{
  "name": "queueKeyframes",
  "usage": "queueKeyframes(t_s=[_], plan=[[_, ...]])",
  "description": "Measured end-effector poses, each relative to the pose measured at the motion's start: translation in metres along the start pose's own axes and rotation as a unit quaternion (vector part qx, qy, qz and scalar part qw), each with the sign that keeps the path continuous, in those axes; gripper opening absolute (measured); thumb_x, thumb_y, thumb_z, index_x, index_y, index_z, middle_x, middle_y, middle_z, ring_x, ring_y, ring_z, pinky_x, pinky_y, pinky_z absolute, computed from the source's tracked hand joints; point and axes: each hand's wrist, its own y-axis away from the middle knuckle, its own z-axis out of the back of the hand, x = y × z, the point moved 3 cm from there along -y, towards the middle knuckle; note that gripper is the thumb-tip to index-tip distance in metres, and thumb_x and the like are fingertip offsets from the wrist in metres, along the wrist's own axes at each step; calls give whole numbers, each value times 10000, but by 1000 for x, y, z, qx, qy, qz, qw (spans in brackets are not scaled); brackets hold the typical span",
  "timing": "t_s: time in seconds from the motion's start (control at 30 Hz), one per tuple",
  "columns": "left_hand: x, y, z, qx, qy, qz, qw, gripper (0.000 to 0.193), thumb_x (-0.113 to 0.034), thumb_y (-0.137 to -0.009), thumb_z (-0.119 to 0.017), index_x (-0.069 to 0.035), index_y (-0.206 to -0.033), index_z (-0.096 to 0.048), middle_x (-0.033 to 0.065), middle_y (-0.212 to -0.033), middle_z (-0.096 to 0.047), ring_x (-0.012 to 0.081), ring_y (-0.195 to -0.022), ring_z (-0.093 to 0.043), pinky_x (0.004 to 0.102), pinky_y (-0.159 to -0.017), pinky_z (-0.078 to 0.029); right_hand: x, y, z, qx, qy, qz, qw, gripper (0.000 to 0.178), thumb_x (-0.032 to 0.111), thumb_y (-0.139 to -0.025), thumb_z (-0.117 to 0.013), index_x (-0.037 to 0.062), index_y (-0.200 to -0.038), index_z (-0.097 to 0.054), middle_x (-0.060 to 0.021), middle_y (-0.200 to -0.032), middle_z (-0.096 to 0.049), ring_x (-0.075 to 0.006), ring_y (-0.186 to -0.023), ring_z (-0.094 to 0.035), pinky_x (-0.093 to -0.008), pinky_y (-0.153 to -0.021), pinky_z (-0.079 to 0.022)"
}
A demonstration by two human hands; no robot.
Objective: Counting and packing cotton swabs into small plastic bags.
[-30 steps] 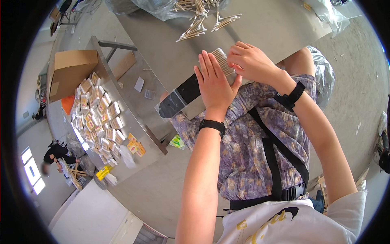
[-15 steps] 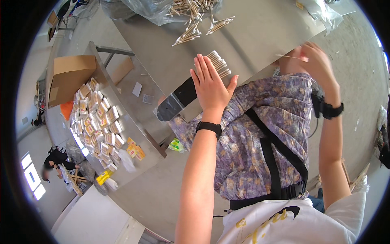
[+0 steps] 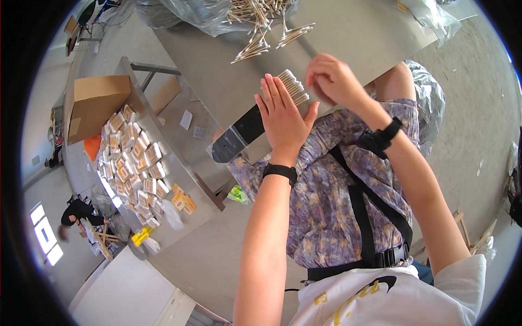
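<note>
My left hand (image 3: 284, 122) lies flat with fingers outstretched over a row of cotton swabs (image 3: 293, 87), whose white tips stick out past the fingers. Under that hand runs a black strip (image 3: 250, 126) with a rounded end jutting over the table edge. Just right of the swabs, above the metal table (image 3: 359, 32), hovers my right hand (image 3: 337, 81). Its fingers are bent and the thumb, somewhat blurred, stands apart from them; no swab shows in it. Loose cotton swabs (image 3: 253, 46) lie farther back, spilling from a grey plastic bag (image 3: 198, 16).
At the left, a second table (image 3: 187, 217) bears a heap of small packs (image 3: 133, 157) and an open cardboard box (image 3: 98, 103). A clear plastic bag (image 3: 432, 108) hangs by my right knee. Another person (image 3: 81, 212) sits far left. More plastic (image 3: 429, 16) lies at the far right.
My right hand has come left from beyond the table's right edge to beside the swab row. The single swab it held is no longer visible. My left hand stays put.
</note>
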Motion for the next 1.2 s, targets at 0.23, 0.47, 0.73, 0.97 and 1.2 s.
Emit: queueKeyframes(t_s=[0.23, 0.47, 0.73, 0.97, 1.2], plan=[[-1, 1, 3, -1, 30, 16, 999, 1029, -631, -873, -596, 115, -1503, -268, 290, -1591, -253, 391, -1505, -218, 550, -1198, -220, -17, 0, -32, -125, 9, 54, 991, 201, -117, -757, -533, 28, -697, -659, -43, -934, -634, -226, -907, -603, -327, -764, -497], [1, 0, 0, -10, 25, 17, 1000, 1023, -642, -872, -588, 106, -1502, -285, 283, -1593, -256, 378, -1507, -222, 546, -1200, -218, -17, 0, -33, -104, 57, 96, 988, 173, -67, -724, -561, 59, -654, -657, -6, -942, -661, -222, -934, -596, -339, -808, -506], [-1, -1, 0, -5, 15, 17, 1000, 1016, -657, -883, -562, 106, -1499, -294, 283, -1593, -260, 378, -1510, -217, 539, -1205, -207, -17, 1, -34, -96, 92, 117, 984, 148, -33, -699, -583, 76, -608, -626, 5, -950, -671, -210, -954, -598, -342, -852, -503], [0, 1, 0, 1, 13, 17, 1000, 1016, -657, -889, -557, 107, -1502, -284, 287, -1589, -264, 386, -1509, -214, 544, -1205, -203, -15, 0, -34, -128, 44, 70, 988, 173, -35, -735, -569, 83, -624, -630, 5, -929, -664, -210, -955, -598, -347, -840, -510], [-1, -1, 1, 0, 11, 14, 1000, 1015, -660, -894, -551, 104, -1505, -279, 288, -1589, -261, 388, -1508, -215, 545, -1204, -205, -15, 0, -33, -142, 57, 74, 985, 182, -59, -745, -563, 83, -670, -649, -1, -935, -657, -223, -958, -597, -345, -822, -520]])
